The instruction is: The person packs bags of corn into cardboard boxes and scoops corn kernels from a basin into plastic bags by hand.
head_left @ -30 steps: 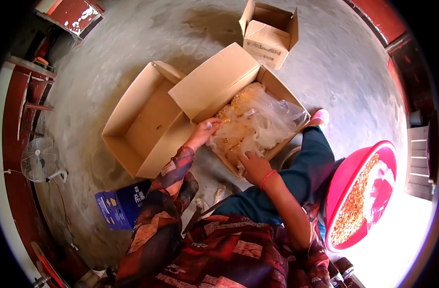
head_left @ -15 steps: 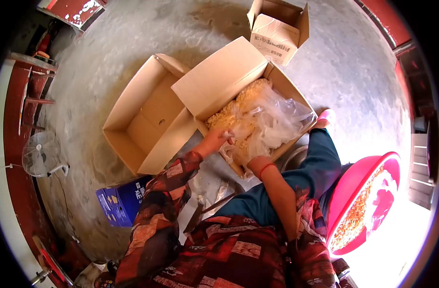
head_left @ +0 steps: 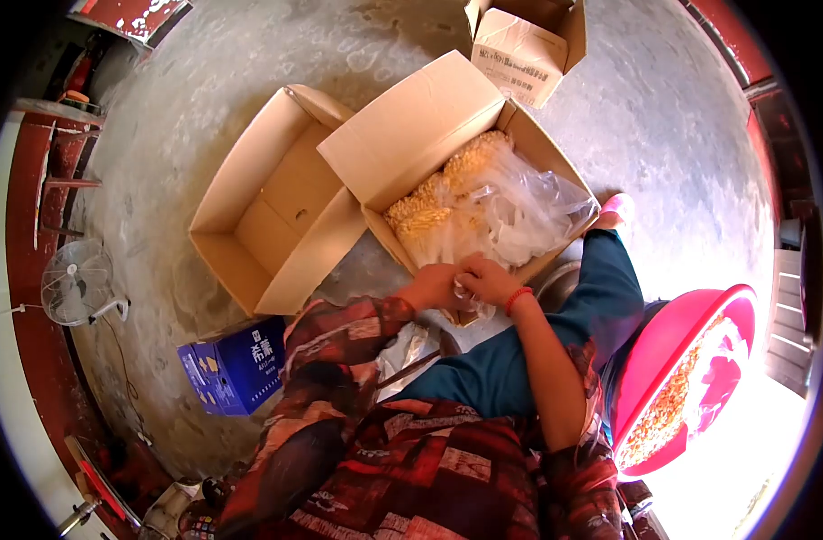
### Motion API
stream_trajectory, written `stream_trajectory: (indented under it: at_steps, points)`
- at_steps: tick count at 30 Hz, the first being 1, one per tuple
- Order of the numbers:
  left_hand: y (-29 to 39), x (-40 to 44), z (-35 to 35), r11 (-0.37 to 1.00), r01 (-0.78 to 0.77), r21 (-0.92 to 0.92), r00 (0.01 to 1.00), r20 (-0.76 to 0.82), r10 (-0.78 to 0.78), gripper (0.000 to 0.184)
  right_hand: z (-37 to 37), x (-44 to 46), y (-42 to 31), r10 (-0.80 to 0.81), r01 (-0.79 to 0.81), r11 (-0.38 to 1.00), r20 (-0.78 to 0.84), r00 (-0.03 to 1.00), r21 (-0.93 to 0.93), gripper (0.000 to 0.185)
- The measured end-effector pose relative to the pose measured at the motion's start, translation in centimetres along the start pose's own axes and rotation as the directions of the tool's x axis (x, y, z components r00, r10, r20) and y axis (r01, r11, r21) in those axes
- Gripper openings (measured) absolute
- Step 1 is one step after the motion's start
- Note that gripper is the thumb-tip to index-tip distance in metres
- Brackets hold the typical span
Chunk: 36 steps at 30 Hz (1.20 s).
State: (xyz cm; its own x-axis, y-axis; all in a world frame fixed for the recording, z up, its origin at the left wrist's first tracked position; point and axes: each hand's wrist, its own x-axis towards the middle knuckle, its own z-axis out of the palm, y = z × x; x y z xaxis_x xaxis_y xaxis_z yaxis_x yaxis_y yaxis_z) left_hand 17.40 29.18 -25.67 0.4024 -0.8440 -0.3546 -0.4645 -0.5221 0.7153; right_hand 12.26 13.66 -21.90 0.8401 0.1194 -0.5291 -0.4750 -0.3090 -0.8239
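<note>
1. The clear plastic bag (head_left: 530, 209) lies inside the opened carton (head_left: 562, 160), spread towards the carton's right wall, with its near part gathered at the near edge.
2. The left hand (head_left: 436, 286) and right hand (head_left: 490, 281) meet above that near edge. The right grip is pinched on a pale bit of the bag; the left grip is curled in beside it, its fingertips too hidden to tell whether they pinch.
3. The bag is thin, wrinkled and shiny, whitish where it bunches up. Small golden pieces (head_left: 418, 212) show in a heap along its left and far side.
4. The opened carton's broad flap stands out on the left, over the rim of the wider carton (head_left: 325, 254), whose brown bottom shows a small dark mark.
5. Grey floor (head_left: 150, 180) runs left of the wider carton and to the right beyond the pink shoe (head_left: 616, 209), which is just beside the opened carton's right corner.
6. A small printed carton (head_left: 517, 61) stands beyond the flap, flaps up. A blue box (head_left: 249, 367) sits near the wider carton's near end.
7. At the right, a tilted pink basin (head_left: 643, 353) holds orange-red pieces (head_left: 665, 412) and pale plastic.
</note>
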Motion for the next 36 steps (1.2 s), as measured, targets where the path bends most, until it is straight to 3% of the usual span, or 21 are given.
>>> stream_trajectory:
  at_steps: [2, 4, 5, 6, 7, 9, 10, 12, 15, 17, 18, 22, 24, 26, 27, 29, 30, 31, 32, 34, 36]
  points:
    - [-0.2, 1.0, 3.0, 0.997, 0.068, 0.047, 0.998, -0.009, -0.068, 0.058, -0.1, -0.4, -0.1, -0.048, 0.055, 0.992, 0.061, 0.997, -0.114, 0.018]
    - [-0.4, 1.2, 3.8, 0.987, 0.128, 0.098, 0.992, -0.024, -0.126, 0.053, -0.9, -0.9, 0.2, -0.286, 0.194, 0.895, -0.181, 0.941, -0.402, 0.016]
    - [-0.8, 0.4, 3.4, 0.999, 0.050, -0.019, 0.991, -0.120, -0.052, 0.043, -1.4, -1.0, 0.1, -0.284, 0.191, 0.895, -0.184, 0.941, -0.404, 0.016]
    - [-1.1, -0.3, 2.9, 0.991, -0.037, -0.126, 0.975, -0.221, 0.009, 0.035, -1.9, -1.0, 0.0, -0.133, 0.112, 0.990, -0.333, 0.933, -0.081, 0.015]
    - [-2.4, -0.5, 3.0, 0.992, -0.039, -0.121, 0.976, -0.218, 0.012, 0.035, -2.3, -1.0, -0.2, 0.058, 0.060, 0.963, -0.420, 0.906, 0.262, 0.014]
    - [-5.7, -0.6, 3.8, 0.776, -0.165, -0.609, 0.933, -0.352, -0.078, 0.026, -3.3, -1.6, -1.1, 0.094, 0.074, 0.945, -0.479, 0.873, 0.319, 0.013]
    - [-5.0, -1.4, 2.3, 0.779, -0.166, -0.605, 0.935, -0.348, -0.071, 0.026, -3.7, -2.0, -1.4, 0.135, 0.082, 0.926, -0.527, 0.839, 0.368, 0.011]
    - [-2.2, -2.8, -1.5, 0.745, 0.086, -0.662, 0.843, -0.350, -0.409, 0.019, -4.0, -2.0, -0.9, 0.087, 0.119, 0.940, -0.565, 0.820, 0.318, 0.010]
    - [-2.4, -1.8, -2.9, 0.746, 0.015, -0.666, 0.874, -0.354, -0.333, 0.017, -3.5, -2.3, -0.4, 0.131, 0.073, 0.941, -0.556, 0.821, 0.330, 0.011]
    - [-0.8, -1.2, -4.6, 0.728, -0.020, -0.685, 0.895, -0.336, -0.292, 0.016, -3.3, -2.1, 0.5, -0.016, 0.081, 0.994, -0.615, 0.788, 0.078, 0.012]
    - [-0.3, -0.9, -5.2, 0.706, -0.053, -0.707, 0.906, -0.331, -0.263, 0.016, -3.4, -2.2, 0.7, -0.011, 0.079, 0.993, -0.619, 0.785, 0.083, 0.012]
    - [1.9, -1.5, -7.0, 0.643, -0.084, -0.761, 0.916, -0.313, -0.250, 0.018, -3.2, -2.3, 0.1, -0.043, 0.065, 0.998, -0.583, 0.812, 0.016, 0.014]
    - [1.6, -2.1, -7.3, 0.696, -0.049, -0.716, 0.933, -0.281, -0.224, 0.018, -2.6, -2.6, -0.6, -0.035, 0.050, 0.999, -0.554, 0.832, 0.012, 0.015]
    - [1.8, -2.3, -7.4, 0.745, -0.018, -0.667, 0.949, -0.246, -0.197, 0.019, -0.9, -3.0, -1.4, -0.396, 0.335, 0.918, -0.416, 0.819, -0.214, 0.019]
    - [2.2, -2.3, -7.3, 0.750, -0.025, -0.661, 0.950, -0.250, -0.188, 0.020, 0.0, -2.8, -1.2, -0.394, 0.333, 0.919, -0.419, 0.818, -0.212, 0.019]
    - [1.7, -2.0, -6.7, 0.756, -0.031, -0.654, 0.951, -0.252, -0.179, 0.021, 1.3, -2.1, -0.5, -0.418, 0.277, 0.850, -0.253, 0.872, -0.449, 0.022]
    - [0.2, -1.5, -6.0, 0.869, -0.069, -0.489, 0.969, -0.240, -0.059, 0.022, 1.1, -1.9, -0.3, -0.419, 0.277, 0.850, -0.254, 0.872, -0.448, 0.022]
    - [-0.1, -1.3, -6.0, 0.944, -0.120, -0.306, 0.978, -0.202, 0.059, 0.024, 0.7, -1.8, -0.6, -0.251, 0.122, 0.855, -0.195, 0.948, -0.504, 0.021]
    - [-0.5, -1.3, -6.0, 0.945, -0.121, -0.304, 0.978, -0.199, 0.061, 0.024, 0.3, -1.7, -0.7, -0.065, -0.030, 0.826, -0.148, 0.987, -0.563, 0.021]
    - [-1.2, -1.5, -5.9, 0.920, 0.021, -0.392, 0.986, -0.146, -0.085, 0.028, -0.4, -1.5, 0.4, 0.027, -0.086, 0.758, -0.101, 0.994, -0.646, 0.021]
    - [-3.4, -1.4, -5.3, 0.908, -0.093, -0.409, 0.971, -0.238, -0.008, 0.032, -0.9, -1.4, 1.6, 0.125, -0.127, 0.677, -0.057, 0.991, -0.725, 0.021]
